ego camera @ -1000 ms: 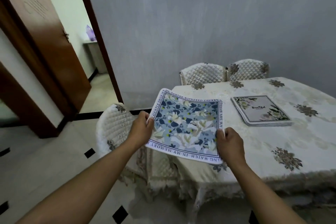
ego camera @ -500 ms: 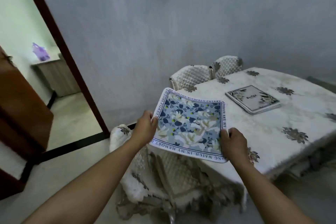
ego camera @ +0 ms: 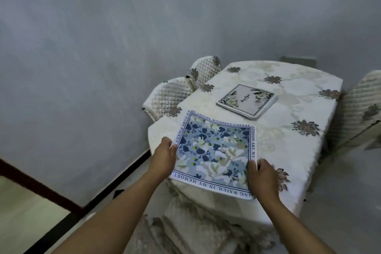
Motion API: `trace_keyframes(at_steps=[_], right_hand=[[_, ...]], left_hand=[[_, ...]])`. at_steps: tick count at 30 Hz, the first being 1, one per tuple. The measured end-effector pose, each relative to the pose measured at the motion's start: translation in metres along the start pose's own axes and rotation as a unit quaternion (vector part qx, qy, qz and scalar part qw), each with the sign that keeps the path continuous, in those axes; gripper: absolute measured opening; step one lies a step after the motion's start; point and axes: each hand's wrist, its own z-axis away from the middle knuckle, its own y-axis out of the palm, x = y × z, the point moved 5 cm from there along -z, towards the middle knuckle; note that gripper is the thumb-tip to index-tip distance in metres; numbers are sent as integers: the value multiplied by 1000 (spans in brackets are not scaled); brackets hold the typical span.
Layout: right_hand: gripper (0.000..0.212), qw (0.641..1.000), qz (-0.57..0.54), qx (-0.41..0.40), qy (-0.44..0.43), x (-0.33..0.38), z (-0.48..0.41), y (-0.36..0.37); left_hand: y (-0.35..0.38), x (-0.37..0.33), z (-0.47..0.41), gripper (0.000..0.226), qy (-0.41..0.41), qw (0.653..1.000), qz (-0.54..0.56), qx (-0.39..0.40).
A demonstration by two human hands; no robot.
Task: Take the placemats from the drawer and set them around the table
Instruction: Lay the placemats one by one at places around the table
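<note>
While a stack of placemats (ego camera: 248, 100) waits mid-desk (ego camera: 299, 150), a blue placemat (ego camera: 214, 150) is pinched by the left hand (ego camera: 165, 155) and right hand (ego camera: 260, 175) over the near edge; no place looks set yet.

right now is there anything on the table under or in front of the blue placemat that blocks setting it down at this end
Nothing visible does. The blue placemat is held by the left hand and right hand over bare tablecloth at the near end. The stack of placemats lies farther back, apart from it. The cloth under the mat is hidden.
</note>
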Motion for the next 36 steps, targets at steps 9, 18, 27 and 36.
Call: trace_keyframes(at_steps=[9,18,27,36], right_hand=[[37,997,-5,-22,77,-42,-29,105],[31,993,67,-23,97,-64,-28,173],[26,962,231,-74,129,-62,0,208],[15,934,209,-72,282,-41,15,224]], left_hand=[[82,56,-128,24,-13,996,-23,82],[142,132,-153,19,-18,995,-23,99],[185,197,-178,20,93,989,-40,111],[176,206,-203,9,151,970,51,182]])
